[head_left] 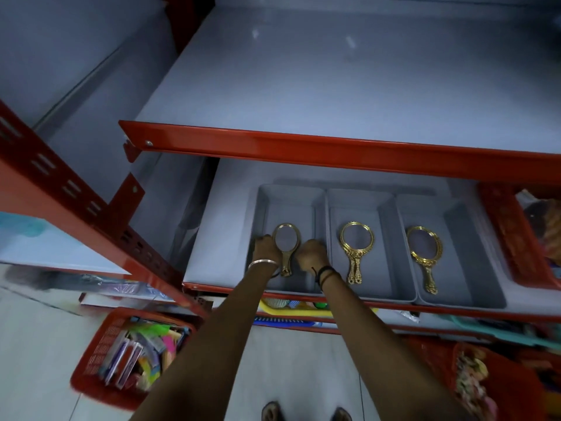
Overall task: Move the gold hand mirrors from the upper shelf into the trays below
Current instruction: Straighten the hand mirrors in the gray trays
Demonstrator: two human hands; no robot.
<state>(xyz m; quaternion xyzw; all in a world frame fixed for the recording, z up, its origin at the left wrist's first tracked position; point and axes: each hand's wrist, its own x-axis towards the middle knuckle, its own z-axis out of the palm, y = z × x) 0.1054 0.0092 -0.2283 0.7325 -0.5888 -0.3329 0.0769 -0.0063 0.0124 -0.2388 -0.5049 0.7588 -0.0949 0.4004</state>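
Note:
Three grey trays stand side by side on the lower shelf. A gold hand mirror [286, 242] lies in the left tray [291, 197], handle toward me. My left hand [265, 250] is curled at that tray's left wall, its thumb side against the mirror's rim. My right hand [312, 253] is curled like a fist by the right wall, beside the handle; its fingers are hidden. The middle tray [359, 197] holds stacked gold mirrors [355, 242]. More gold mirrors [424, 247] lie in the right tray [461, 220]. No mirrors show on the upper shelf [334, 86].
The upper shelf's red front rail [303, 148] overhangs the trays. A red basket [513, 238] sits right of the trays. Below are a yellow tray [291, 312], a red basket of colourful packs [127, 354] on the floor at left and another red basket [473, 378] at right.

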